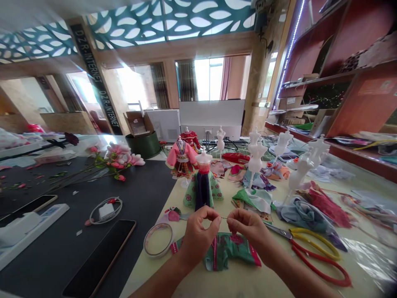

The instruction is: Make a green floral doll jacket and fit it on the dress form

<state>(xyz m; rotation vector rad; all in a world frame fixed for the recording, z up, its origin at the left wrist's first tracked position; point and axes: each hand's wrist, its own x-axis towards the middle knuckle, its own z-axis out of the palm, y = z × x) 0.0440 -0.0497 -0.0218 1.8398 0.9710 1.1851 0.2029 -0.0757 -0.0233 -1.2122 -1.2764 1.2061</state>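
My left hand (203, 227) and my right hand (243, 223) are raised close together, each with thumb and forefinger pinched. A thin dark strand (223, 217) seems to stretch between the two pinches; its kind is too small to make out. Below them a small green doll garment (228, 252) with pink trim lies flat, partly hidden by my hands. Just beyond stands a mini dress form wearing a green flowered dress (190, 192) with a dark blue front panel. Left of my left wrist lies a roll of tape (158, 241).
Scissors (322, 248) with yellow and red handles lie at the right. Beyond are white mini dress forms (256, 151), a pink-dressed form (181, 155) and fabric scraps (310, 215). On the dark left table are a phone (102, 254), a coiled cable (106, 210), a power strip (34, 231) and artificial flowers (119, 157).
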